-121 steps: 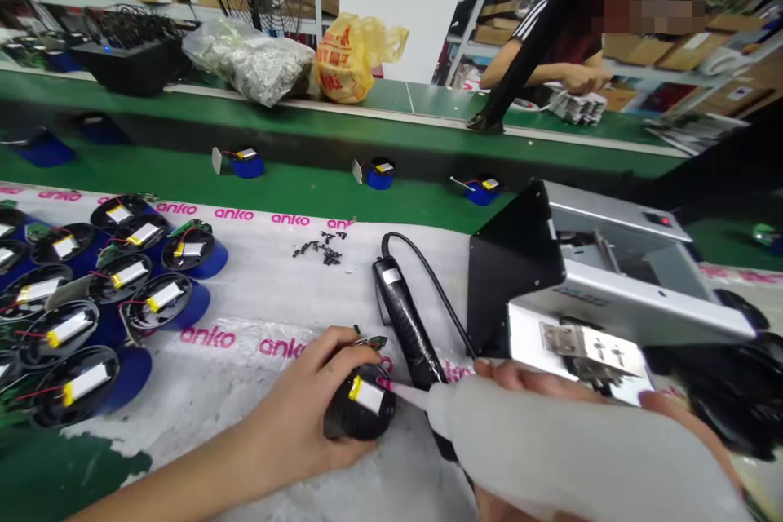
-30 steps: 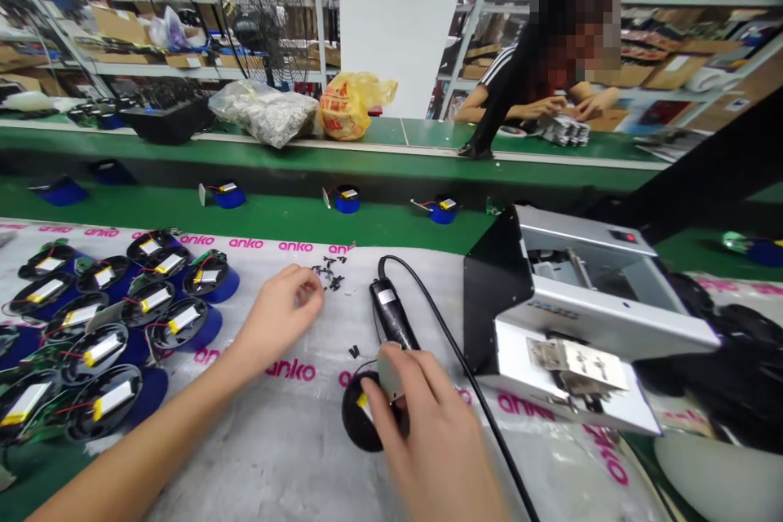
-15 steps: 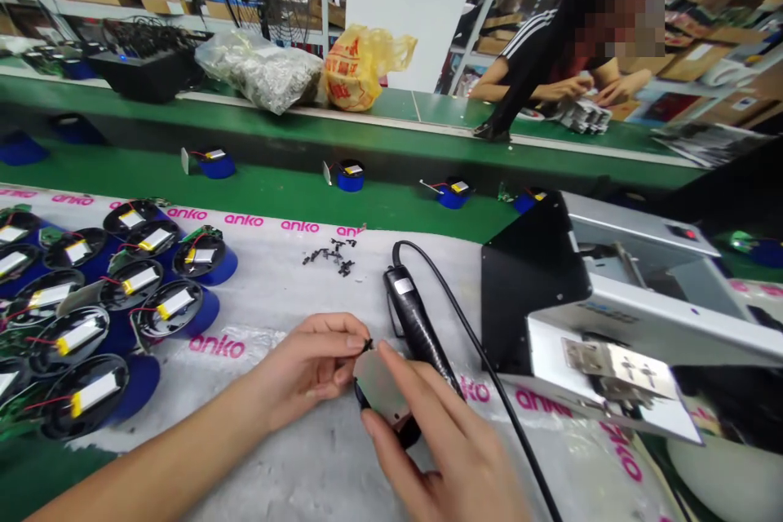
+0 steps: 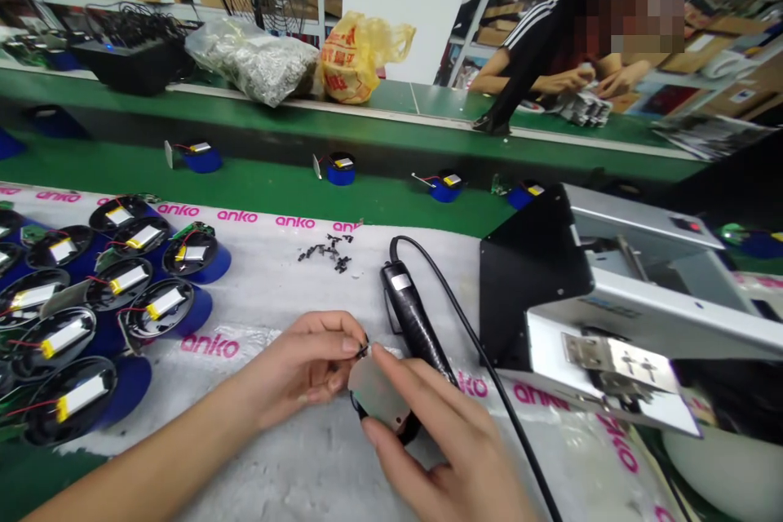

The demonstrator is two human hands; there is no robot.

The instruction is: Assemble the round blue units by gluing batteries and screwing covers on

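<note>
My left hand [image 4: 303, 371] pinches a tiny black screw [image 4: 365, 347] between thumb and forefinger, right at the top edge of a grey plate [image 4: 374, 395]. My right hand [image 4: 437, 444] holds that plate down on a round black shell [image 4: 404, 429] lying on the white foam sheet [image 4: 287, 285]. The shell is mostly hidden under the plate and my fingers. A black electric screwdriver [image 4: 413, 326] with its cable lies just behind my hands.
Several open blue-and-black shells with batteries [image 4: 103, 294] are grouped at the left. Loose black screws [image 4: 327, 249] lie behind. A grey and black machine [image 4: 617, 302] stands at right. Blue units ride the green conveyor [image 4: 342, 170]. A co-worker [image 4: 568, 57] handles items across the belt.
My left hand went to the loose screws, then came back pinching one to the plate's edge. My right hand put down the white bottle and placed the grey plate on the shell.
</note>
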